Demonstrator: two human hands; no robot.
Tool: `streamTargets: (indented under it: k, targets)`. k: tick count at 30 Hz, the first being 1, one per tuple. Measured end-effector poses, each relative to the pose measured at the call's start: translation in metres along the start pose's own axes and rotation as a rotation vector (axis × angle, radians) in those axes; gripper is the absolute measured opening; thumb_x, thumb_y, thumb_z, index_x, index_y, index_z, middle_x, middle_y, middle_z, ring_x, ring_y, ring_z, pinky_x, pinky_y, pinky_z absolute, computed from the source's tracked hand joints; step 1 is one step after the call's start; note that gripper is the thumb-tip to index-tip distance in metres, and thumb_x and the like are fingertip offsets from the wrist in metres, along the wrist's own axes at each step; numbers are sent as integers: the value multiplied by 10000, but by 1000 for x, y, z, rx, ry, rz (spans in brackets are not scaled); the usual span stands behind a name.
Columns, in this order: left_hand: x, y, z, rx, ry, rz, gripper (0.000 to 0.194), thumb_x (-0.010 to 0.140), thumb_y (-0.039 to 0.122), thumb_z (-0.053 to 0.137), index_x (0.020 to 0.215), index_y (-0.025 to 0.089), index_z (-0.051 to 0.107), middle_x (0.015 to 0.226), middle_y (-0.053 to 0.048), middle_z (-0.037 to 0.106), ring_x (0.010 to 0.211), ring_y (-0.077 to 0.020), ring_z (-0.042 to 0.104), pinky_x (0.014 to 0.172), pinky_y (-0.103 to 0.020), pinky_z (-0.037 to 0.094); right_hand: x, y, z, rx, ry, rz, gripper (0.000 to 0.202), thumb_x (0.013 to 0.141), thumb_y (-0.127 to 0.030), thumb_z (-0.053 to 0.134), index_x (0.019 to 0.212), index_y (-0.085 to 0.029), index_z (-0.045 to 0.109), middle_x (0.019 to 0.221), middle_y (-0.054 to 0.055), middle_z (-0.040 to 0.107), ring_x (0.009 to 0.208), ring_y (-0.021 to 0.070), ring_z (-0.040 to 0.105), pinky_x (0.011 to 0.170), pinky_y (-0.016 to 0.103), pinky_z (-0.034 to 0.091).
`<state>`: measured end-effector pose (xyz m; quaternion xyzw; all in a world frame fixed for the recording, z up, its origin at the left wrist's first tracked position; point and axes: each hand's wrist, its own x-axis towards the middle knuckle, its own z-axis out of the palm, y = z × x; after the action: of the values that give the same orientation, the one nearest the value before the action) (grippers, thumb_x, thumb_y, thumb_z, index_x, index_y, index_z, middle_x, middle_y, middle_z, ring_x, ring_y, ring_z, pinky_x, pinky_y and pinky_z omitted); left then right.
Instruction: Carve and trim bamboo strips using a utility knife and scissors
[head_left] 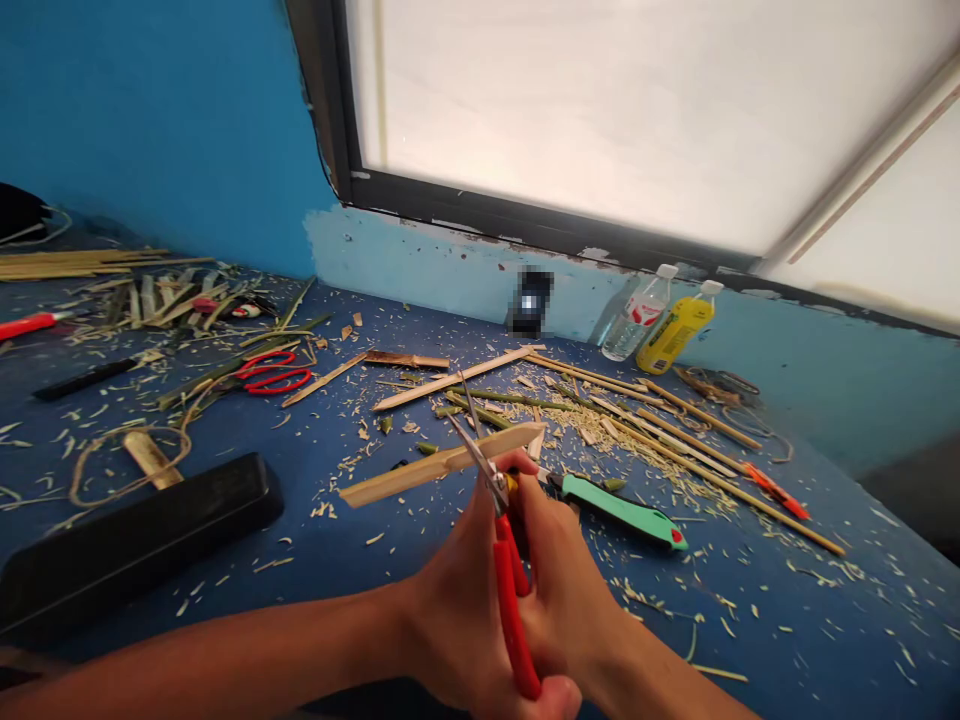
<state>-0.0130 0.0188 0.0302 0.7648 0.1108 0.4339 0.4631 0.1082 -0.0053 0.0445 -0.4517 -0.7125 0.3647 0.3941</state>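
My left hand is closed around red-handled snips, with a thumb across the end of the lower handle. The snips' two narrow blades stand apart and point up and away. A split bamboo strip lies across the blades, slanting up to the right. Close against the left hand, my right hand is closed, its fingertips at the strip's right end; its inner fingers are partly hidden behind the snips. Just right of the hands lies a green-handled folding saw.
Shavings litter the blue table. A black case and red-handled scissors lie left. Bamboo sticks and an orange cutter lie right. A clear bottle and a yellow bottle lean against the wall.
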Motion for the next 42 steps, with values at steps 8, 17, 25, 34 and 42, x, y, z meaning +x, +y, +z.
streamTargets:
  k: [8,17,25,34,42]
  targets:
    - [-5,-3,0,0,-17,-12,885,448,299,784,1180,259,288,1008,-31,495,935,-315,568,1080,-564,390,-5,4,1,25,14,-19,355,606,-235,652,889,-248,437,663,-79,465,557,106,350,485,277,276]
    - [5,7,-54,182,-40,-255,1104,505,327,995,1463,255,451,1322,-113,586,1320,-430,487,1165,-564,344,2,-11,-44,-9,17,8,218,811,-250,627,953,-258,462,764,-58,444,647,129,382,545,272,361]
    - [28,21,-89,120,146,-354,443,1094,391,183,1230,167,540,1139,-123,631,934,-237,680,825,-401,554,-1,11,-90,-225,26,55,342,833,-343,722,1075,-260,494,772,-55,465,641,138,397,563,289,371]
    - [5,20,-54,357,-129,-312,297,1083,290,341,902,190,554,813,16,514,594,-121,445,612,-278,392,-13,30,-62,-391,-38,16,431,749,-243,711,1119,-255,490,934,34,626,763,206,576,675,352,495]
    - [-14,13,-44,495,-163,-143,154,1063,260,345,1045,212,490,723,40,600,477,-138,493,488,-277,374,-52,82,-58,-629,-5,-285,1377,507,-686,808,1599,-257,87,1556,210,417,1253,542,531,872,563,567]
